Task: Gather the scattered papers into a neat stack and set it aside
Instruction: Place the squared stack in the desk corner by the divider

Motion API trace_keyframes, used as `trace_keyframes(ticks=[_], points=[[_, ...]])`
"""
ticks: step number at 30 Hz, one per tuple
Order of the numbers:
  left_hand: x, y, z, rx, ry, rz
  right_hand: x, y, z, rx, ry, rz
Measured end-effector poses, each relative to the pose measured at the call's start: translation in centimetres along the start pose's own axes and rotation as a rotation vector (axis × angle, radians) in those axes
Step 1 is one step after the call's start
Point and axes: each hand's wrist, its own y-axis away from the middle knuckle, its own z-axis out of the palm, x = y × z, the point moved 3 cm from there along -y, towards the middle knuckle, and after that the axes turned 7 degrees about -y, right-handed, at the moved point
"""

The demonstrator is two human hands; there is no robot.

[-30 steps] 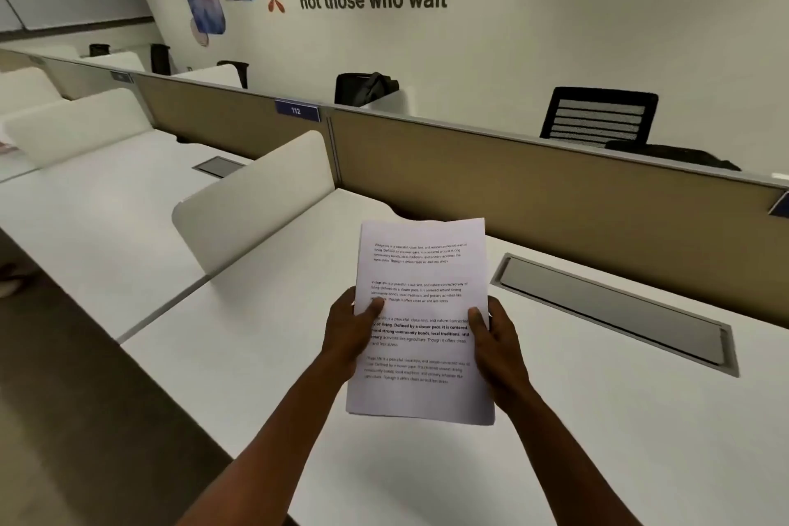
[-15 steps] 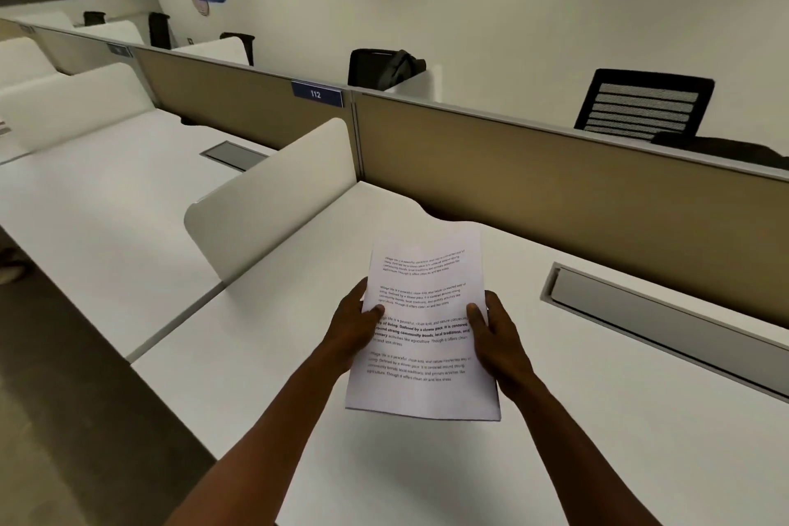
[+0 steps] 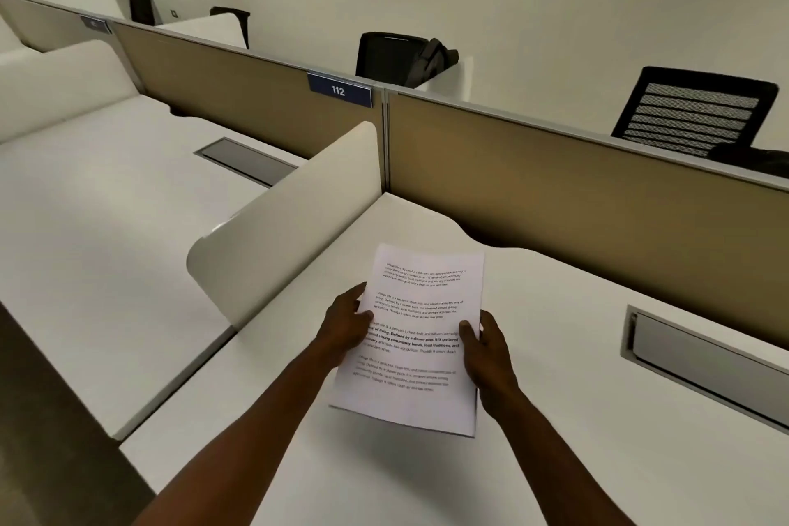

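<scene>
Gathering looks done: the squared stack of white printed paper sheets [image 3: 414, 337] hangs above the white bench [image 3: 576, 419]. The left hand [image 3: 346, 329] at 9 o'clock and right hand [image 3: 486, 350] at 3 o'clock each close a grip on its edges. Setting it aside remains.

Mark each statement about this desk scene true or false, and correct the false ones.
1. Both hands hold the papers. True: the left hand grips the left edge and the right hand the right edge.
2. The papers lie flat on the desk. False: they are held above it, casting a shadow below.
3. The top sheet is blank. False: it carries several blocks of printed text.
4. The label on the partition reads 112. True.
5. Loose sheets are scattered over the desk. False: no other sheets show on it.
</scene>
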Motion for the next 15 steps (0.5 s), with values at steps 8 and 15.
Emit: trace_keyframes(ticks=[8, 15], points=[[4.3, -11.8, -5.5, 0.107, -0.288, 0.092, -1.6, -7.5, 7.7, 0.173, -0.261, 0.175], [5.3, -19.0, -6.0, 0.091, -0.356, 0.125, -2.1, -14.4, 10.3, 0.241, -0.275, 0.254]])
